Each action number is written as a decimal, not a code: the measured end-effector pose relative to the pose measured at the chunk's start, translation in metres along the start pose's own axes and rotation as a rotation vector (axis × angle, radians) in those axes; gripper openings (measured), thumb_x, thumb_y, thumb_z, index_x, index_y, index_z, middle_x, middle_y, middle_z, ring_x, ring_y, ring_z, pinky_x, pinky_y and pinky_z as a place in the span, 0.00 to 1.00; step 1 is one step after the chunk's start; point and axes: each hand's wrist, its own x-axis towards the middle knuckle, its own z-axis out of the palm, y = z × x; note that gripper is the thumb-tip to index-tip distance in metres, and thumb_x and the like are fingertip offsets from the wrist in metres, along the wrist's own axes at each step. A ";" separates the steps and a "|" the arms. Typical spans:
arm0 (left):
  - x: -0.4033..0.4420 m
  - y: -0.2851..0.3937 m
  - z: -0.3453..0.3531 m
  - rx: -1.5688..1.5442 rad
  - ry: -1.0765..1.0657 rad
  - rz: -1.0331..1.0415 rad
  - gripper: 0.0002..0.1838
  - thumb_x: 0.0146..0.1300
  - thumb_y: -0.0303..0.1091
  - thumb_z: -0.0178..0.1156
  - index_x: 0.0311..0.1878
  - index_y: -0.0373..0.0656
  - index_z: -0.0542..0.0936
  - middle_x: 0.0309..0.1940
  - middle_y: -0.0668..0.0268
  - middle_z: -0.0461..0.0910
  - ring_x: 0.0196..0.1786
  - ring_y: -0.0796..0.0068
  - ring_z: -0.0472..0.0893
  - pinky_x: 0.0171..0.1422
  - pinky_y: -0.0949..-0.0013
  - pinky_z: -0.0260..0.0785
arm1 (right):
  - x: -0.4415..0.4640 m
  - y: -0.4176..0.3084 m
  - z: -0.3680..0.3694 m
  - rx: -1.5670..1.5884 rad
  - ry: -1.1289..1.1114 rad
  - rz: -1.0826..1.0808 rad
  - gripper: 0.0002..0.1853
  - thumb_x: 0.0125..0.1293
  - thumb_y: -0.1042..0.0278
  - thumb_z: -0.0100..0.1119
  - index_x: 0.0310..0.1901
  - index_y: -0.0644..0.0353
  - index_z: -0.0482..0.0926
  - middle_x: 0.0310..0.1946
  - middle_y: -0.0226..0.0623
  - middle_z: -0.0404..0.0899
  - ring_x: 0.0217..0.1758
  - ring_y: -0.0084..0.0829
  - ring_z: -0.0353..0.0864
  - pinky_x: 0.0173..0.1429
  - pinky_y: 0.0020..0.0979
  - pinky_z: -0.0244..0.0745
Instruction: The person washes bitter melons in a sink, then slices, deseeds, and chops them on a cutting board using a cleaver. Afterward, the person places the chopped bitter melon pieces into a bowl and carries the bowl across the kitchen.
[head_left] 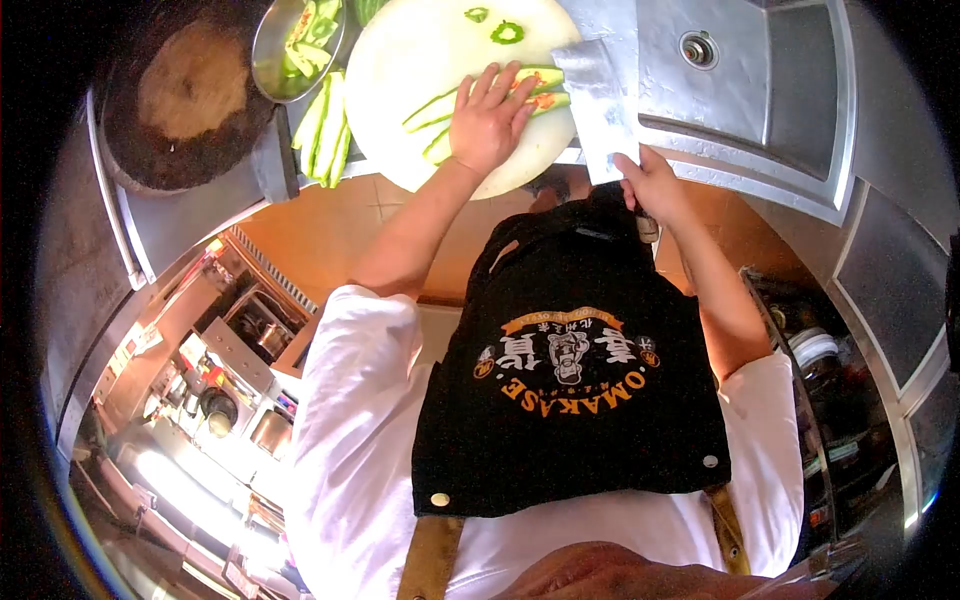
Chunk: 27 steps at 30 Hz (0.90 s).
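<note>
1. Your left hand [488, 120] lay palm down, fingers partly spread, over the long pale-green vegetable strips with orange-red flecks [546, 76] on the round white cutting board [400, 60].
2. Your right hand [652, 185] gripped the broad silvery metal cleaver [600, 100] where blade met handle, thumb against the blade.
3. The blade stood at the strips' right-hand ends; you could not tell whether it touched them.
4. The step in hand looked like cutting those strips, steadied together.
5. The next move seemed to call for tucked fingertips and aligned ends under the edge.
6. More green strips [325, 130] lay left of the board, near a round metal bowl [270, 75] holding green pieces.
</note>
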 end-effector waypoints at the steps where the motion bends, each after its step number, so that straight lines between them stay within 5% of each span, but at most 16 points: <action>1: 0.000 0.001 -0.001 0.001 0.001 -0.002 0.20 0.70 0.42 0.59 0.64 0.58 0.79 0.69 0.66 0.73 0.70 0.56 0.72 0.73 0.48 0.61 | 0.002 -0.005 0.002 -0.002 -0.002 -0.001 0.16 0.76 0.57 0.53 0.50 0.64 0.75 0.18 0.29 0.71 0.16 0.22 0.69 0.23 0.28 0.64; 13: -0.004 -0.001 0.004 -0.012 0.004 -0.019 0.21 0.71 0.42 0.59 0.65 0.55 0.79 0.71 0.63 0.71 0.72 0.54 0.70 0.74 0.46 0.59 | 0.013 0.002 0.015 -0.036 -0.047 -0.046 0.16 0.75 0.59 0.53 0.48 0.68 0.74 0.18 0.32 0.72 0.16 0.25 0.70 0.22 0.30 0.67; 20: -0.002 -0.001 0.001 -0.142 0.001 -0.079 0.31 0.72 0.43 0.56 0.71 0.33 0.65 0.70 0.46 0.68 0.73 0.48 0.67 0.77 0.45 0.54 | 0.012 -0.026 0.034 -0.215 -0.044 -0.056 0.16 0.75 0.59 0.52 0.49 0.67 0.73 0.17 0.32 0.72 0.14 0.25 0.69 0.22 0.31 0.66; 21: -0.002 -0.001 -0.002 -0.215 0.005 -0.111 0.34 0.72 0.43 0.56 0.72 0.29 0.62 0.70 0.42 0.67 0.74 0.45 0.66 0.78 0.45 0.53 | 0.004 -0.015 0.029 -0.234 -0.062 -0.050 0.21 0.74 0.55 0.52 0.52 0.69 0.75 0.19 0.35 0.75 0.17 0.28 0.76 0.24 0.32 0.72; 27: -0.003 -0.005 -0.001 -0.323 0.009 -0.156 0.38 0.70 0.46 0.58 0.72 0.26 0.59 0.72 0.37 0.60 0.77 0.44 0.61 0.78 0.43 0.51 | 0.027 -0.030 0.058 -0.221 -0.057 -0.022 0.21 0.73 0.55 0.53 0.50 0.70 0.75 0.19 0.36 0.75 0.17 0.28 0.76 0.24 0.32 0.71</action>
